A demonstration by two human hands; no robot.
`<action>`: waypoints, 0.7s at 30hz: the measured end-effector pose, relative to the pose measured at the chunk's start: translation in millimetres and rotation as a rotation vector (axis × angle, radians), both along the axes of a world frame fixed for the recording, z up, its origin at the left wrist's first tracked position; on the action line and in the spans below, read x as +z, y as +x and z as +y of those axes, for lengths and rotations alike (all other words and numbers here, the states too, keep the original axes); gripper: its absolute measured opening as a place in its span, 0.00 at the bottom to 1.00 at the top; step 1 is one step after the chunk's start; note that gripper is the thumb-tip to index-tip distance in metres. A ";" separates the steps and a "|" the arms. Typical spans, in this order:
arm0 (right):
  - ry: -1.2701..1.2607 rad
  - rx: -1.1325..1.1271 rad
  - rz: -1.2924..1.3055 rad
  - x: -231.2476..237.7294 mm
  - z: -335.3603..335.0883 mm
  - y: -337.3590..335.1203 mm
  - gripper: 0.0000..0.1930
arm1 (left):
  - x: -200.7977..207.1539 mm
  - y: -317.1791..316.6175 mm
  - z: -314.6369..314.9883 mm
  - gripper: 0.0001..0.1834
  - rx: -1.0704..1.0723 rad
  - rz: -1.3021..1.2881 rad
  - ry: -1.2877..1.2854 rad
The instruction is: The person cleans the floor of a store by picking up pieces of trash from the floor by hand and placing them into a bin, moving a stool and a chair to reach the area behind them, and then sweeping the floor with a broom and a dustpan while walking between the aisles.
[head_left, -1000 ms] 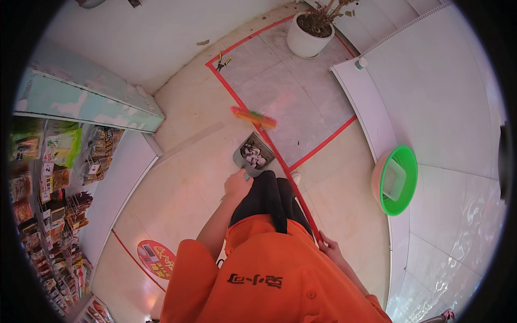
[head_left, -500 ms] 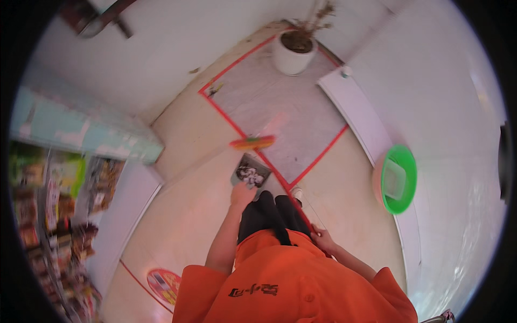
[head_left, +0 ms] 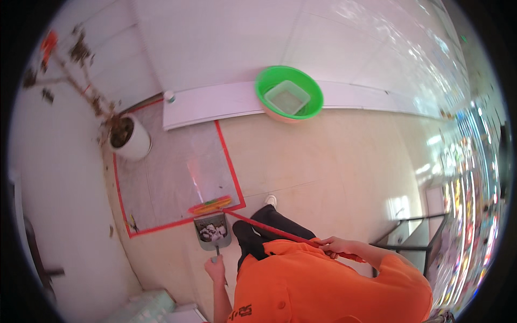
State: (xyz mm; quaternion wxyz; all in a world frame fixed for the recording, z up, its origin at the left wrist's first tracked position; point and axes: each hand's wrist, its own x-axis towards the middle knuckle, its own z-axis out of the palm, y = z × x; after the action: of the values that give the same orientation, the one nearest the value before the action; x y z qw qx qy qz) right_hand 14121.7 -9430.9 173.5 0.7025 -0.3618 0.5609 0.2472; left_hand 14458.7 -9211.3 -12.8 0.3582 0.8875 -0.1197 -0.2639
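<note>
My left hand [head_left: 215, 267] grips the short handle of a grey dustpan [head_left: 212, 232] that rests on the beige floor with pale scraps inside it. My right hand [head_left: 336, 246] is closed around the long red handle [head_left: 272, 228] of a broom. The broom's orange and green head [head_left: 211, 205] lies just beyond the dustpan's mouth, on the red tape line [head_left: 235, 177] at the edge of a grey floor patch [head_left: 172, 177]. My orange shirt and dark trousers fill the lower middle, with one white shoe [head_left: 271, 201] showing.
A white pot [head_left: 133, 144] with a dry branching plant stands in the corner of the taped patch. A green basin [head_left: 318, 99] holding a clear container sits on a low white ledge [head_left: 215, 105], near a small bottle [head_left: 169, 97]. A dark metal rack [head_left: 412, 237] is at right.
The view has swung round sharply, so the pot now lies at left and the basin at top. Both hands keep their grip, and the broom head stays by the dustpan.
</note>
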 end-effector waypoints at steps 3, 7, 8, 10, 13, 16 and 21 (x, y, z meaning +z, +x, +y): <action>-0.116 -0.273 0.007 6.7 27.5 -34.2 0.23 | 6.9 -20.7 -19.9 0.19 -0.208 -0.080 -0.084; -0.240 -0.486 -0.013 -8.9 48.9 -64.4 0.24 | 33.5 -1.8 -39.8 0.16 -0.301 -0.060 -0.016; -0.210 -0.583 0.012 -4.0 65.4 -76.5 0.24 | -6.1 4.4 -23.2 0.15 -0.301 -0.042 -0.002; -0.159 -0.787 0.025 4.6 93.5 -98.7 0.24 | -5.8 4.7 -38.3 0.14 -0.356 0.009 0.090; -0.149 -1.042 -0.014 2.9 98.3 -136.1 0.23 | 29.0 -18.8 -114.9 0.14 -0.490 0.041 0.098; -0.296 -1.209 0.098 -24.7 81.6 -139.4 0.23 | 64.6 -40.1 -195.0 0.13 -0.617 0.027 0.056; -0.492 -1.344 0.171 -64.4 16.8 -160.5 0.20 | 99.0 -98.1 -336.2 0.12 -0.796 -0.160 -0.067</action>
State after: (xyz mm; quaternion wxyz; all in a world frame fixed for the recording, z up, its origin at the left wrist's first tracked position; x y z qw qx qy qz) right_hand 13961.3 -9414.2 109.1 0.5546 -0.0659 0.7546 -0.3446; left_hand 14360.6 -9547.4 86.2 0.2463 0.7775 -0.4898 -0.3082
